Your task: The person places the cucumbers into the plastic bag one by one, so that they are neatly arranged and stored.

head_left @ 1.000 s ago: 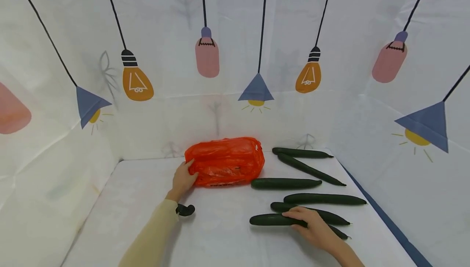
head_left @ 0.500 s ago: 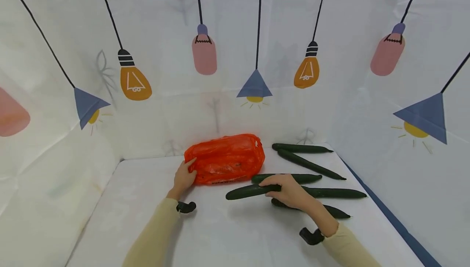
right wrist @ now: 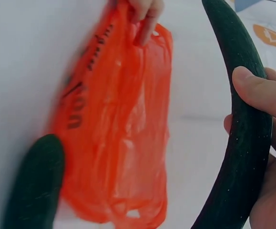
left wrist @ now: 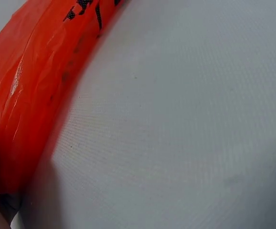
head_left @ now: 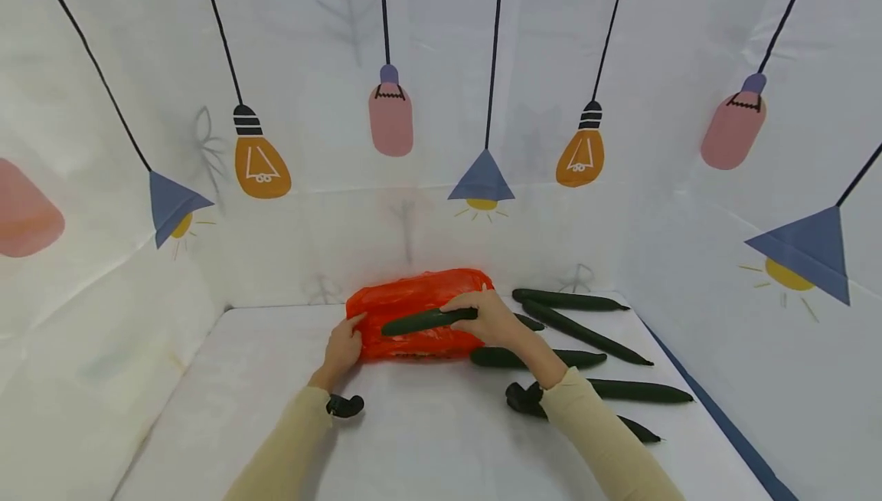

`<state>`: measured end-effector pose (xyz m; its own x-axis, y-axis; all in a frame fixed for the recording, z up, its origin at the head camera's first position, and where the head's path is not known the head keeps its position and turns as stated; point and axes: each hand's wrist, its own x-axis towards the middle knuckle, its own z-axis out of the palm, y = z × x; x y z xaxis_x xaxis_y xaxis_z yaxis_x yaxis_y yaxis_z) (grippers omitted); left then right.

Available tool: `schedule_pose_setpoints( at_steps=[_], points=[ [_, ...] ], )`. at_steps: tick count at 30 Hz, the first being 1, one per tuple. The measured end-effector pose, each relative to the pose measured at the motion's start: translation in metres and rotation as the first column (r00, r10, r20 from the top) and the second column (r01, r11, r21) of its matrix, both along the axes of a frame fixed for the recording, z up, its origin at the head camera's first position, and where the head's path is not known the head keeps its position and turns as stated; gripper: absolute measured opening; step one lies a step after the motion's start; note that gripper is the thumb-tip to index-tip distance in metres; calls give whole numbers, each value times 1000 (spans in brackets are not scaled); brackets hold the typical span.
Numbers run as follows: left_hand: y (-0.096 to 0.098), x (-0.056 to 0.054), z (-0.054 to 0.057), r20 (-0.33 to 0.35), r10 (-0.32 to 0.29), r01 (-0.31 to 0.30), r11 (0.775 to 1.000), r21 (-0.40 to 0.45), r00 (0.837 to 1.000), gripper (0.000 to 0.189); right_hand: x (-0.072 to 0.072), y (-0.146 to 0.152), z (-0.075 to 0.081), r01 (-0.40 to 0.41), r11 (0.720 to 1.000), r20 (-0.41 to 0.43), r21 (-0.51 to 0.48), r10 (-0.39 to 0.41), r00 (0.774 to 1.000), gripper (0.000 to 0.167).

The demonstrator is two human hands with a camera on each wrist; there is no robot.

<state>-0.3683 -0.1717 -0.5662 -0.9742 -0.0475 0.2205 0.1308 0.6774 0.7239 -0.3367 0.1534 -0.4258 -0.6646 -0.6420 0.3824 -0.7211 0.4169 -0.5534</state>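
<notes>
An orange plastic bag [head_left: 413, 309] lies on the white table [head_left: 427, 440] near the back wall. My left hand [head_left: 342, 346] grips the bag's left end; in the right wrist view its fingers [right wrist: 146, 14] pinch the bag [right wrist: 118, 133] at its edge. My right hand [head_left: 492, 317] holds a long dark green cucumber [head_left: 422, 322] just above the bag, pointing left. The right wrist view shows that cucumber [right wrist: 238, 119] under my thumb [right wrist: 259, 90]. The left wrist view shows only the bag [left wrist: 33, 90] on the table.
Several more cucumbers lie on the table to the right of the bag, among them one [head_left: 561, 299] by the back wall, one [head_left: 537, 358] just under my right forearm and one [head_left: 641, 391] nearer the right edge. Printed cloth walls enclose the table.
My right hand has lifted one cucumber from the front of the pile and carried it left and back, to above the bag. The left hand has stayed on the bag's left end.
</notes>
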Motion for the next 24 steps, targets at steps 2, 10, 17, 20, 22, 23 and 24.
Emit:
schedule_pose_setpoints(
  at_steps=[2, 10, 17, 20, 22, 23, 24],
  points=[
    [0, 0, -2, 30, -9, 10, 1000, -25, 1000, 51, -8, -9, 2, 10, 1000, 5, -2, -10, 1000, 34],
    [-1, 0, 2, 69, -62, 65, 997, -38, 996, 74, -38, -43, 9, 21, 1000, 45, -13, -20, 999, 34],
    [-3, -3, 5, 92, -82, 88, 994, -60, 992, 92, -63, -74, 13, 30, 997, 143, -68, -20, 990, 33],
    [-2, -3, 3, 102, -68, 75, 995, -62, 992, 100, -70, -87, 14, 12, 996, 146, -90, 1, 989, 32],
    [-1, -2, 1, 116, -55, 64, 995, -75, 992, 102, -73, -94, 12, -3, 996, 136, -87, 14, 991, 30],
    [-1, -1, -1, 123, -47, 57, 995, -80, 991, 104, -74, -98, 11, -6, 997, 135, -81, 17, 991, 30],
    [-1, 0, -3, 128, -41, 53, 994, -91, 991, 104, -75, -101, 10, -9, 997, 135, -75, 19, 991, 29]
  ],
)
